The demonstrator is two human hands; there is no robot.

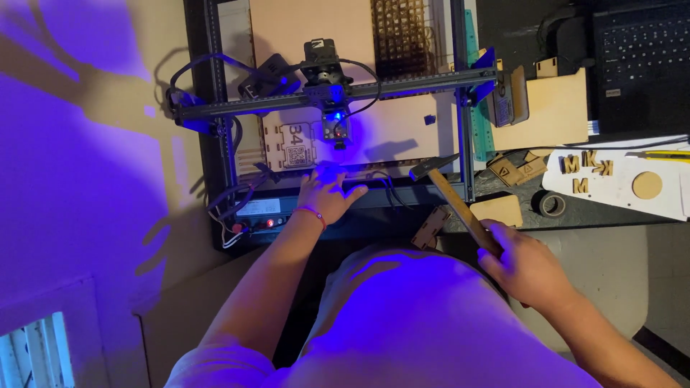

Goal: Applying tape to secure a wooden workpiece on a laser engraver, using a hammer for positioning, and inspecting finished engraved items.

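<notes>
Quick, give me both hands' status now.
Left hand: open, fingers spread flat on the front rail of the black laser engraver frame.
Right hand: closed around the wooden-handled hammer.

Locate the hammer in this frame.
The hammer is right of centre in the head view, its wooden handle gripped by the right hand, its head by the laser engraver's front right corner.

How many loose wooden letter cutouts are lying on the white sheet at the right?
4. On the white sheet: one letter at the left, one beside it, one further right, one below. Others may lie out of view.
</notes>
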